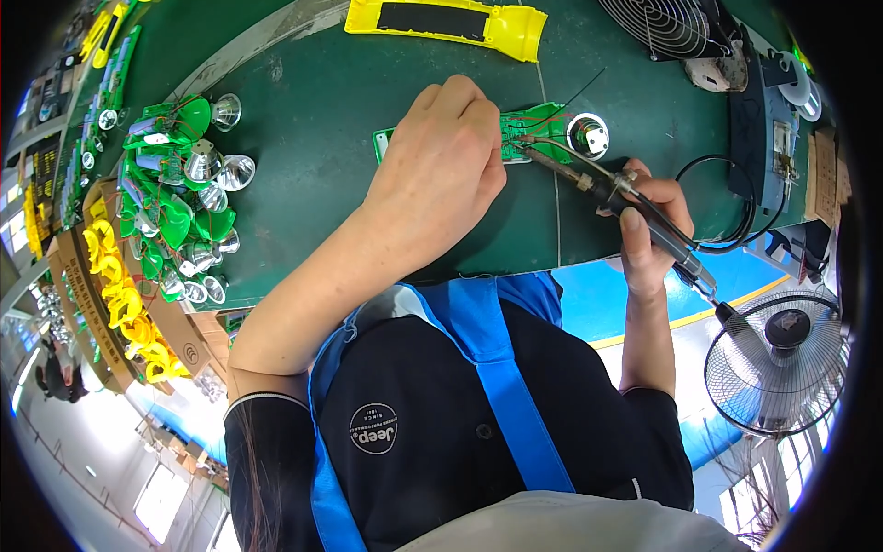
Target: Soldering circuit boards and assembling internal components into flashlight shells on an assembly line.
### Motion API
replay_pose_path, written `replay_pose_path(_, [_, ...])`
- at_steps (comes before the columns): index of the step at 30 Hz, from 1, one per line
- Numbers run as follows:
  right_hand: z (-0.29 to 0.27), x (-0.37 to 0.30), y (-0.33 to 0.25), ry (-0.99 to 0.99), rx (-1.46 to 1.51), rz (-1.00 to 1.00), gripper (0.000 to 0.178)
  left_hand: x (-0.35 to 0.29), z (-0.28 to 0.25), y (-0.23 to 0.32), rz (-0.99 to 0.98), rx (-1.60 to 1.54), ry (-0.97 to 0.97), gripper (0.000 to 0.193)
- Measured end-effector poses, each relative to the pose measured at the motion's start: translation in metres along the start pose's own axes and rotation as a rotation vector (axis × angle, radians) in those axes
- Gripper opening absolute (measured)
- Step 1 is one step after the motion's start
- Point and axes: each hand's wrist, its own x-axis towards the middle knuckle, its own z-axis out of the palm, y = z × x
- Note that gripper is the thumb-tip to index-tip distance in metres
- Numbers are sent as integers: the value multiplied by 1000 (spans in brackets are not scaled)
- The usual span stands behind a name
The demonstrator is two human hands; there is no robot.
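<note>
Off the near right edge of the worktop point(322, 97), you have a black wire-caged fan point(773, 368); at the near left, yellow curved parts point(124, 299) lie along a cardboard box point(195, 345). Your right grip point(647, 253) is closed around a soldering iron point(676, 248), which slants to the far left, its tip at the green circuit board point(515, 138). That board sits in a long green housing point(552, 131) in the middle of the worktop. Your left grip point(441, 152) covers part of the housing, fingers curled beside the board; you cannot tell here what, if anything, they pinch. Just right of the housing is a silver-rimmed round piece point(587, 136). To your left lie heaped green assemblies point(175, 216) with silver reflectors point(204, 164); well right stands a dark box point(747, 129). Farthest from you are a yellow casing point(510, 29) and, at right, a round wire grille point(664, 20).
</note>
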Motion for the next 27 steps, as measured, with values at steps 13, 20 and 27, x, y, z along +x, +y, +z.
replay_pose_path(13, [-47,28,-124,57,-1013,-664,24,2,-1,-2,18,-1,-6,11])
replay_pose_path(20, [-43,-1,-61,245,-47,66,26,1,-1,-4,21,27,5,8])
replay_pose_path(27, [7,-5,-7,155,163,242,25,1,-3,-3,16,23,-26,8])
